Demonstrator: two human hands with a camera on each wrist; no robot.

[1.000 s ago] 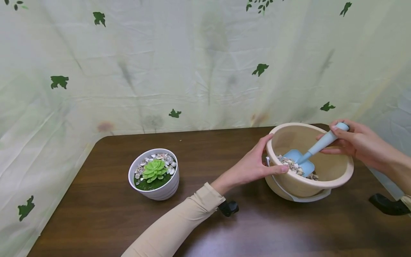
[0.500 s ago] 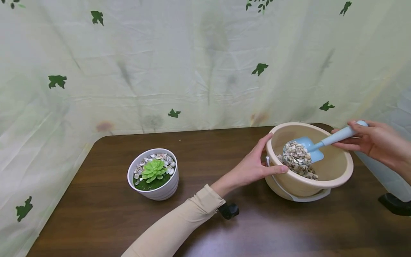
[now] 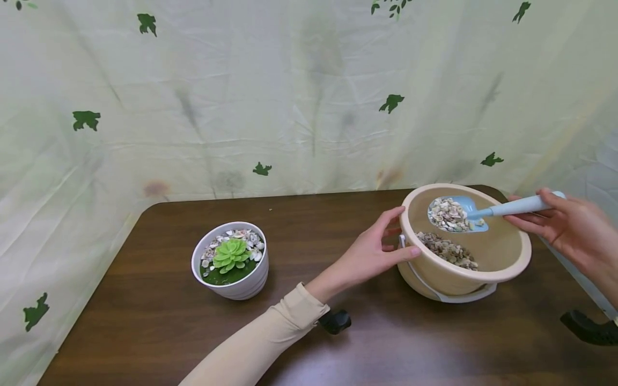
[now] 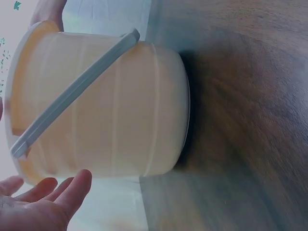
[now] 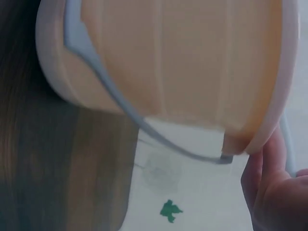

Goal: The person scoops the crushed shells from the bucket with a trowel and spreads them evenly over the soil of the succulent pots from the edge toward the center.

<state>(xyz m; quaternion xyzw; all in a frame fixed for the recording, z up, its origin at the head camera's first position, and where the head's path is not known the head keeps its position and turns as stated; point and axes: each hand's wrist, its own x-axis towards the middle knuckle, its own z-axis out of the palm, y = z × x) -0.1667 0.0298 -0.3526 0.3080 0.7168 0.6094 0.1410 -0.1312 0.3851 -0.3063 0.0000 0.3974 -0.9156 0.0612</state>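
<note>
In the head view my right hand [image 3: 574,225] grips the handle of a light blue trowel [image 3: 523,206]. Its blade, heaped with small shells or stones [image 3: 449,214], is held over the mouth of a beige bucket [image 3: 512,268]. More such pieces [image 3: 446,249] lie inside at the bucket's left. My left hand [image 3: 367,254] is at the bucket's left rim, thumb in front and fingers behind, relaxed. In the left wrist view the fingers [image 4: 72,195] of that hand look loose beside the bucket wall. The right wrist view has the right hand [image 5: 279,192] by the rim, the trowel mostly hidden.
A white ribbed pot [image 3: 248,287] with a green succulent, moss and white shells stands left on the brown table [image 3: 159,332]. The bucket's pale handle [image 3: 463,296] hangs down its front. Behind the table hangs a leaf-patterned curtain [image 3: 289,107].
The trowel has come up out of the pile with a load on its blade, and its handle has swung right and flattened. My left hand has loosened and shifted slightly left from the rim.
</note>
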